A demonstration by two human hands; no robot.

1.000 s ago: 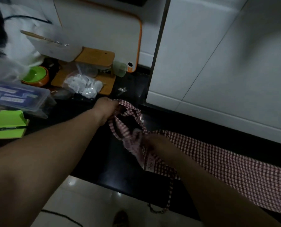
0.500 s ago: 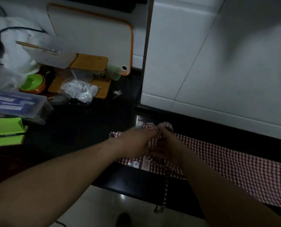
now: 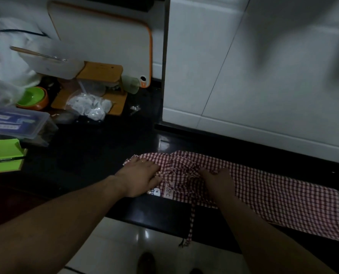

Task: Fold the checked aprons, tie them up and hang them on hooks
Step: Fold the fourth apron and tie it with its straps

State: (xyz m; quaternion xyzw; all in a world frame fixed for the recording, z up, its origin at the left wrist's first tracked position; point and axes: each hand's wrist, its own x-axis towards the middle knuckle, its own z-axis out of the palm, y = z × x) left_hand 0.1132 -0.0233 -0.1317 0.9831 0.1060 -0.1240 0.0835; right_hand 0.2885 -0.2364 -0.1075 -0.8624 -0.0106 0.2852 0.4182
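Note:
A red-and-white checked apron lies stretched along the black counter, its left end bunched into folds. My left hand rests flat on that left end, fingers spread, pressing the cloth down. My right hand grips the bunched cloth just to the right of it. One apron strap hangs over the counter's front edge toward the floor. A white label patch shows between my hands.
At the back left stand a white cutting board with an orange rim, a wooden rack, a green bowl, a clear plastic box and a green holder. White tiled wall rises behind the apron.
My left hand came back from the far left with the apron's top end, met the right hand, and now lies flat on the cloth. The lifted part has been laid down.

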